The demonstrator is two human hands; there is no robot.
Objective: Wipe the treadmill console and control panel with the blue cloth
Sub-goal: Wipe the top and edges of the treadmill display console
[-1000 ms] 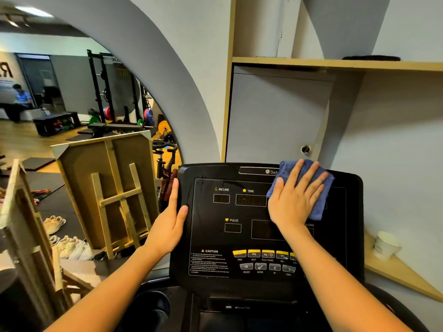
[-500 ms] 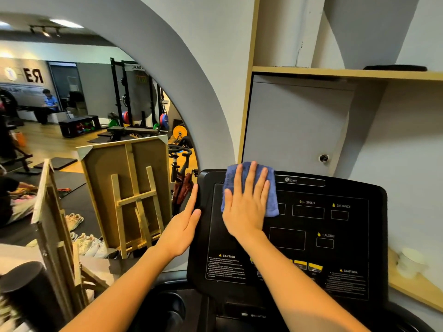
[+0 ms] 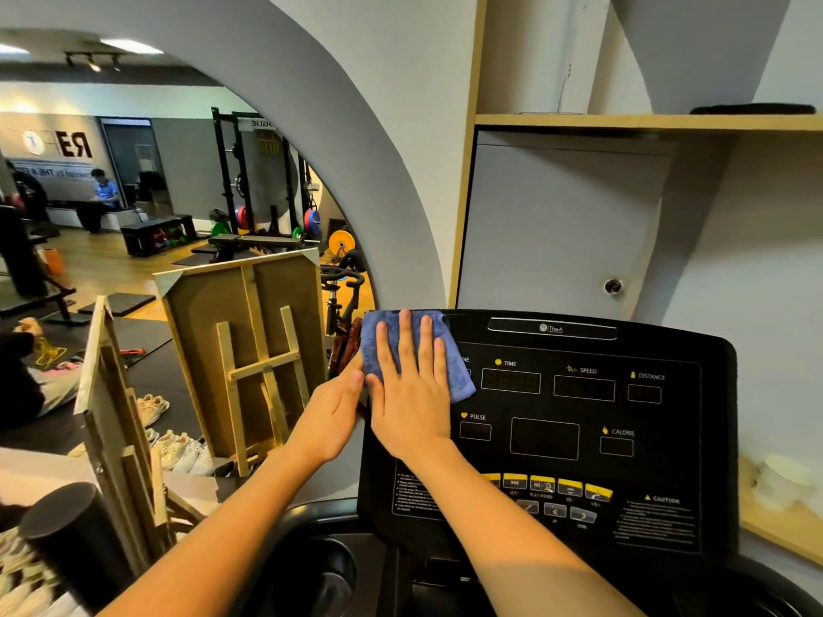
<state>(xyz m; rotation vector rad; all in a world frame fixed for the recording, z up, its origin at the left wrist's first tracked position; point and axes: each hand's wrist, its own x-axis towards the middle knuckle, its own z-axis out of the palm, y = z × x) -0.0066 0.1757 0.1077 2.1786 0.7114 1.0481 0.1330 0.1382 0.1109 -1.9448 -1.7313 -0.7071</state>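
The right hand (image 3: pixel 412 394), fingers spread flat on the blue cloth (image 3: pixel 414 349), has swept it leftward to the console (image 3: pixel 579 438) top-left corner, beside the flat, steadying left hand (image 3: pixel 332 416), so the lower button panel (image 3: pixel 552 487) likely remains.

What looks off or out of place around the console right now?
Nothing stands out. The right hand presses the blue cloth flat on the console at its top left corner; the left hand rests on its left edge. No spill or damage shows.
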